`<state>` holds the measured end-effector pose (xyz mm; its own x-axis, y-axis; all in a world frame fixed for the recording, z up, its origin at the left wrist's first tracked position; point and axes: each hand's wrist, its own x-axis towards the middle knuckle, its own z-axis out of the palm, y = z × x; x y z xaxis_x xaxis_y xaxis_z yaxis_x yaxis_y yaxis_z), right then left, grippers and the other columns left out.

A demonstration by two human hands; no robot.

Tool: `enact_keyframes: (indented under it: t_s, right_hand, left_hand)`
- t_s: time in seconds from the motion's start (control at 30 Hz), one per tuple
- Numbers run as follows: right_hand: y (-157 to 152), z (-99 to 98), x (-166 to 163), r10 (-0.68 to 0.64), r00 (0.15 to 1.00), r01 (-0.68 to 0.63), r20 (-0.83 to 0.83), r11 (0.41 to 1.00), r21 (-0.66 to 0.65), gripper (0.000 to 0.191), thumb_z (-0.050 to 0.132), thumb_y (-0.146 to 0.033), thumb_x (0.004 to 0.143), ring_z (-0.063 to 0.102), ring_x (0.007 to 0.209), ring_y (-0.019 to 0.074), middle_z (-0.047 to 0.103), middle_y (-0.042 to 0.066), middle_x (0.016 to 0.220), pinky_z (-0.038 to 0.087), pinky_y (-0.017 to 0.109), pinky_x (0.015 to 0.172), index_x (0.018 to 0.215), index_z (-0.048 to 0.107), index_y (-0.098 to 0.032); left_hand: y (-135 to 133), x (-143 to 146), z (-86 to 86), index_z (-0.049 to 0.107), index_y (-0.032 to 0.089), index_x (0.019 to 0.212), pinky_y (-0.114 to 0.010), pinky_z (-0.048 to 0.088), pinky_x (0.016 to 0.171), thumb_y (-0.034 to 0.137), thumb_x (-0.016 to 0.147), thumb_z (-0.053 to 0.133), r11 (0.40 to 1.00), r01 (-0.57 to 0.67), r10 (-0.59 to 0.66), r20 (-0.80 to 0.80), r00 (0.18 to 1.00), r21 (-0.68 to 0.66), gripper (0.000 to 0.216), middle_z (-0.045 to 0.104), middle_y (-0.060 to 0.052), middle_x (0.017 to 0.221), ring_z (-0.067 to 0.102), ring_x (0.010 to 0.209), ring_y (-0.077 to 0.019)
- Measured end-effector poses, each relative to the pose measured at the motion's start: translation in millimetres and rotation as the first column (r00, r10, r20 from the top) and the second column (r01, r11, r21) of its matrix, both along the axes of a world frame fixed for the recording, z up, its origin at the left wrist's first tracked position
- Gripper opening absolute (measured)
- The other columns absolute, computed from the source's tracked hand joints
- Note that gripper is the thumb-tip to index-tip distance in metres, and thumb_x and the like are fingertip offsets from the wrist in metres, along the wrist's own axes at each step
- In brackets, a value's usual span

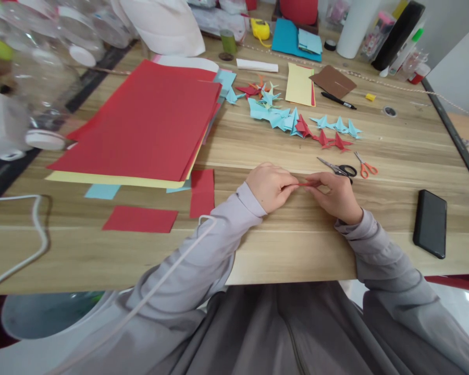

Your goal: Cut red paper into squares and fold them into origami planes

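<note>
Between my two hands is a small folded piece of red paper [305,184], seen almost edge-on as a thin strip. My left hand [271,186] pinches its left end between thumb and fingers. At its right end, my right hand [333,194] grips it the same way; most of the paper is hidden by the fingers. Just beyond my right hand lie black-handled scissors [346,170] and small orange-handled scissors [368,169]. Farther back are red folded paper cranes [338,141], blue ones [339,125], and a mixed cluster of blue and red folded pieces [281,119].
At left lies a stack of large red sheets [148,125], with cut red rectangles [140,219] before it. A black phone [430,224] rests at right. Plastic bottles [42,83] crowd the left back. Yellow paper [299,84], a pen [338,100] and a tape measure [260,29] lie behind.
</note>
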<state>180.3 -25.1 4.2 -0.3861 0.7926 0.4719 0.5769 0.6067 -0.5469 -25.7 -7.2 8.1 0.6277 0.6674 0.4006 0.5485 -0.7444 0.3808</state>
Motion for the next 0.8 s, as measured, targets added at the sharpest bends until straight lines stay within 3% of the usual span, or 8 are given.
enact_keyframes:
  t_s: [0.3,0.6,0.7,0.8]
  right_hand:
    - [-1.9,3.3,-3.3,0.099,0.992,-0.104,0.076,0.992,0.072,0.011,0.058,-0.021,0.090,0.069,0.072,0.0165,0.074,0.004,0.081,0.054,0.026,0.068,0.089,0.069,-0.018]
    - [-2.8,0.4,-0.9,0.110,0.979,-0.127,0.172,0.988,0.091,0.018,0.051,-0.020,0.092,0.064,0.066,0.0161,0.071,0.005,0.074,0.047,0.025,0.060,0.085,0.067,-0.017]
    - [-3.2,4.6,-1.6,0.111,0.988,-0.113,0.106,0.993,0.016,0.017,0.054,-0.020,0.090,0.063,0.064,0.0149,0.071,0.004,0.072,0.046,0.025,0.060,0.081,0.068,-0.017]
    - [-1.8,8.4,-1.2,0.062,0.998,-0.063,-0.009,0.984,-0.165,0.013,0.059,-0.021,0.086,0.061,0.058,0.0133,0.069,0.002,0.065,0.046,0.025,0.058,0.077,0.068,-0.017]
  left_hand:
    - [-1.1,1.6,1.5,0.073,0.019,0.080,-0.031,0.042,0.065,0.028,0.089,0.046,1.000,0.008,-0.006,-0.063,0.998,0.026,0.030,0.072,-0.005,0.074,0.064,0.070,-0.0181]
    - [-3.6,4.2,3.3,0.072,0.020,0.078,-0.032,0.041,0.066,0.025,0.087,0.047,0.998,0.026,-0.020,-0.108,0.994,0.053,0.027,0.071,-0.004,0.070,0.064,0.070,-0.0176]
    - [-3.6,4.5,3.2,0.073,0.020,0.080,-0.031,0.043,0.067,0.026,0.087,0.048,1.000,0.011,-0.011,-0.041,0.999,0.001,0.027,0.073,-0.004,0.074,0.065,0.070,-0.0173]
    - [-2.3,2.6,3.4,0.074,0.018,0.085,-0.030,0.046,0.068,0.029,0.085,0.055,0.994,-0.008,0.014,0.056,0.998,-0.113,0.022,0.074,-0.005,0.079,0.066,0.073,-0.0178]
